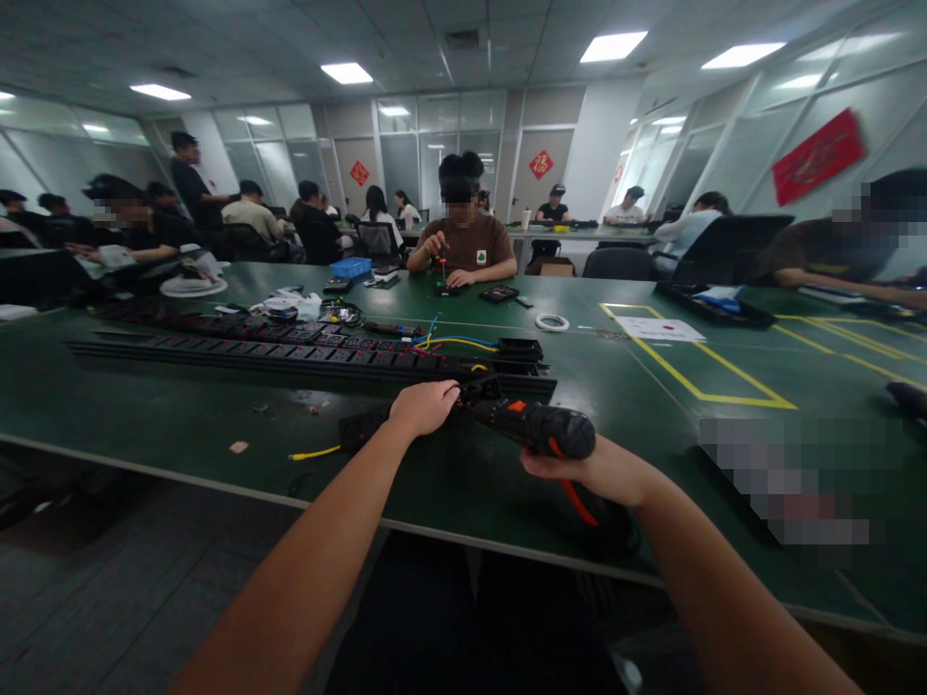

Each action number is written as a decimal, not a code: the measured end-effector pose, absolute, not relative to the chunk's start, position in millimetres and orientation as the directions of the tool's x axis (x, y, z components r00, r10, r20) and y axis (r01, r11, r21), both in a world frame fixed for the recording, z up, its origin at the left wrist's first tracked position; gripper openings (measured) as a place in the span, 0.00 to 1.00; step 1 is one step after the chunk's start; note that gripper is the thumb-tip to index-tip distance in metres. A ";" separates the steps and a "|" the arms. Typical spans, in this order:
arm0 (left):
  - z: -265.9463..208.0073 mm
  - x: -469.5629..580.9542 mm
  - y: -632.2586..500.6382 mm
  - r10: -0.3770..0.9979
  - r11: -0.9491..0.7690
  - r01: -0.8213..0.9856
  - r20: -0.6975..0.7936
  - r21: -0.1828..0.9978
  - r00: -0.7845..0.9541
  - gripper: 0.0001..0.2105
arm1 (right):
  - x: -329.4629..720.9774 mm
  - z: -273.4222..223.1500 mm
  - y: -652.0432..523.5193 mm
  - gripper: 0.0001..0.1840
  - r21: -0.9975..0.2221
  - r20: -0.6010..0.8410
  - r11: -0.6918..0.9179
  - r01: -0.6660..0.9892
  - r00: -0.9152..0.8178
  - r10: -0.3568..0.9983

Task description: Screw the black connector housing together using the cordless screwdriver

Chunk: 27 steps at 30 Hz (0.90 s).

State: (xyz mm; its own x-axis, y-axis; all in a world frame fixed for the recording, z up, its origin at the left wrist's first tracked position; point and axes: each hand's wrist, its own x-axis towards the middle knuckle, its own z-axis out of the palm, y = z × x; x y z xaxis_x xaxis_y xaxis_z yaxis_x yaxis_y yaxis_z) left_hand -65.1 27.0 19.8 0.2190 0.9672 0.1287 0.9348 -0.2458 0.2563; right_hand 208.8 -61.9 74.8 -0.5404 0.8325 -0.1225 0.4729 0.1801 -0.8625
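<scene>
My right hand (586, 468) is wrapped round the grip of a black and orange cordless drill (536, 425), whose nose points away and to the left. At that nose, my left hand (424, 407) is closed on a dark strip-shaped part (358, 430); its fingertips and the drill's tip are partly hidden. From the left end of this part a yellow wire (315, 454) sticks out over the table. Just beyond my hands lie long black power strips (348, 357) with rows of sockets and small red marks. Blue and yellow wires (456, 340) come from their right end.
The green table (181, 405) also carries a white tape roll (551, 322), a blue bin (351, 267), a paper sheet (660, 329) by yellow floor-style tape lines, and a black tray (714, 304). Across it a person (463, 241) holds a screwdriver. Other people sit around.
</scene>
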 end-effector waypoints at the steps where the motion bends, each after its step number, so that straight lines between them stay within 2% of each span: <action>1: 19.8 -65.1 26.9 0.968 -0.243 0.937 0.123 0.252 0.218 0.26 | 209.7 73.7 -61.0 0.18 -0.870 -0.130 0.162 0.466 -0.533 0.836; 10: 19.5 -65.2 26.2 0.971 -0.234 0.941 0.114 0.246 0.211 0.25 | 213.8 68.7 -57.8 0.19 -0.883 -0.166 0.105 0.457 -0.514 0.841; 27: 20.5 -64.5 25.8 0.969 -0.240 0.937 0.124 0.255 0.214 0.24 | 212.0 72.5 -58.4 0.18 -0.878 -0.121 0.153 0.453 -0.521 0.845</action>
